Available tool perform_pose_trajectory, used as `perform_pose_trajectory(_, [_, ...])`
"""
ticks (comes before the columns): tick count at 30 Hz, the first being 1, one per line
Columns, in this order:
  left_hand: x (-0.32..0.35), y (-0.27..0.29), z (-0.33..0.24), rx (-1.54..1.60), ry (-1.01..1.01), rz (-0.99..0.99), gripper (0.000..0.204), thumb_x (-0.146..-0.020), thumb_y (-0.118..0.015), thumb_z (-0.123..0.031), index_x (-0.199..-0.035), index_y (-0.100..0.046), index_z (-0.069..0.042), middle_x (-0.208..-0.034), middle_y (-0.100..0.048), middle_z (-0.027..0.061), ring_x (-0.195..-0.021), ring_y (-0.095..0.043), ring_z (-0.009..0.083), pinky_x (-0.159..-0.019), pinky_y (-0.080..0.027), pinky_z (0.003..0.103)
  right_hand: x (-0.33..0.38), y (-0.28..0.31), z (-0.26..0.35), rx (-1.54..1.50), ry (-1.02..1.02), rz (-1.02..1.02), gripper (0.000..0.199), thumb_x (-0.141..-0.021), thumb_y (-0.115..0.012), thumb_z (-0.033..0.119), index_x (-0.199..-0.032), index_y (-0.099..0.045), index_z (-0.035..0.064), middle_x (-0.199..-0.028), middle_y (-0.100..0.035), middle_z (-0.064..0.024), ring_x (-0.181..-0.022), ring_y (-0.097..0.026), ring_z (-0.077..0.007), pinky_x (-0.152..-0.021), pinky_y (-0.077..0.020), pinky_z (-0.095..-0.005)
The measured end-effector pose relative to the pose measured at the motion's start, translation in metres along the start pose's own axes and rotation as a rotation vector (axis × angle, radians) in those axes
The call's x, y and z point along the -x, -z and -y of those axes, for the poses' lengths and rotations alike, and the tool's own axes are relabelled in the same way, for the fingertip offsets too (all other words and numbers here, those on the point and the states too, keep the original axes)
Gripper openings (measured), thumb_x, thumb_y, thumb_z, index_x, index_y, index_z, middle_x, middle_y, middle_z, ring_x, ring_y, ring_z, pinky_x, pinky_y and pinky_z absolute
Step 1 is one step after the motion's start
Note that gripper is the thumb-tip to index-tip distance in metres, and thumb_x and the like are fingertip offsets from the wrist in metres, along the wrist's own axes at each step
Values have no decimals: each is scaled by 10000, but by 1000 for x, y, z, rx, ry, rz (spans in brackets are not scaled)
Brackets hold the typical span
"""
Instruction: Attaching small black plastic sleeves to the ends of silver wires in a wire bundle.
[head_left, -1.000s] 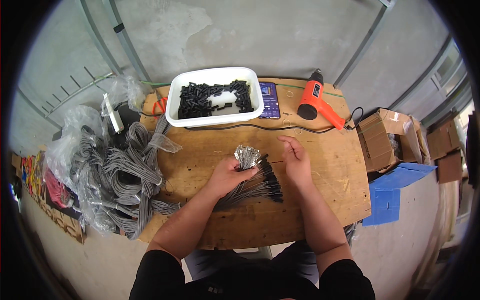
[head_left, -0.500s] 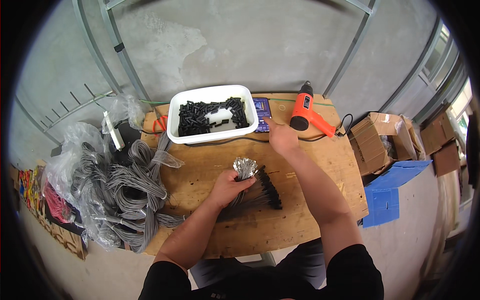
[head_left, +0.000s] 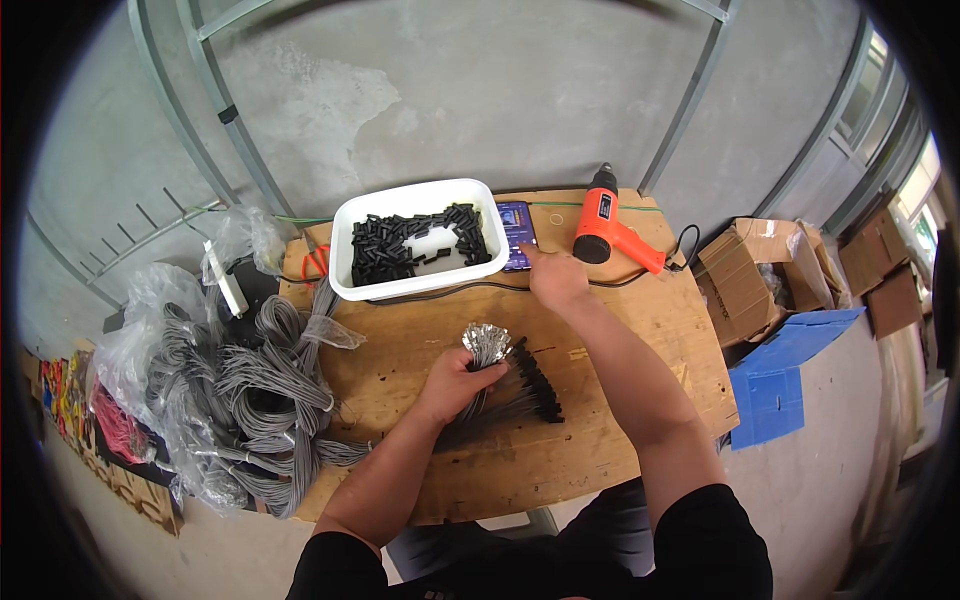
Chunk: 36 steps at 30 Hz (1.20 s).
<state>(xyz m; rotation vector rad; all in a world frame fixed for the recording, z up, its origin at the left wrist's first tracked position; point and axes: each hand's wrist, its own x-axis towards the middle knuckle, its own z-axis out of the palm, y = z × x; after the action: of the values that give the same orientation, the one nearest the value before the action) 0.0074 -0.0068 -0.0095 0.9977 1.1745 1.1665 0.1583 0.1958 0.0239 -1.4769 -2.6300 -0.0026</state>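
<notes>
Head view: clasping silver-tipped grey wire bundle (head_left: 485, 346) in left hand (head_left: 454, 384). Pointing at blue-screened rectangular phone (head_left: 516, 225) with partly spread right hand (head_left: 558, 281).

Over on the right there's an open cardboard box (head_left: 738, 285) with a folded blue panel (head_left: 768, 405) just below it. Grey wall (head_left: 500, 100) out back has a pale blotchy patch, metal posts (head_left: 687, 95) too, plus some pinkish bundle (head_left: 120, 425) way off left.
</notes>
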Motion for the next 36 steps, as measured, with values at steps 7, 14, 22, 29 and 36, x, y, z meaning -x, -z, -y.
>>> perform_pose_trajectory(7, [-3,-4,-1,49,-2,6,105,-889,-744,-130,-903,-697,-37,-749,-624,-35,-636,-556,60,-587,-454,229,1,-7,-28,-10,-111,-49,275,-895,-498,79,-1138,-625,85,-851,-720,-172,-787,-717,-345,-714,-583,-468])
perform_pose_trajectory(14, [2,2,0,85,-31,9,127,-896,-738,-123,-971,-699,-29,-808,-639,-29,-663,-566,65,-610,-475,226,51,64,-3,-284,83,-332,90,-929,-578,149,-973,-593,72,-686,-659,-152,-633,-670,-349,-558,-527,-452])
perform_pose_trajectory(22, [1,1,-4,53,-9,42,129,-906,-727,-119,-985,-698,-21,-824,-641,-23,-677,-574,67,-619,-486,227,184,195,31,-495,986,-484,196,-784,-697,118,-975,-655,108,-608,-496,17,-458,-499,-160,-407,-387,-302])
perform_pose_trajectory(29, [-1,-4,-7,74,43,14,109,-891,-717,-71,-979,-690,-13,-819,-655,5,-686,-592,92,-639,-490,239,196,298,50,-284,1397,-362,85,-752,-686,119,-744,-610,79,-596,-451,36,-492,-459,-110,-383,-311,-251])
perform_pose_trajectory(36, [8,6,-6,102,88,-45,137,-885,-714,-52,-1009,-692,1,-849,-669,17,-695,-600,96,-641,-494,237,194,273,70,-629,1242,-547,101,-722,-681,140,-701,-601,83,-579,-437,35,-506,-465,-119,-414,-343,-261])
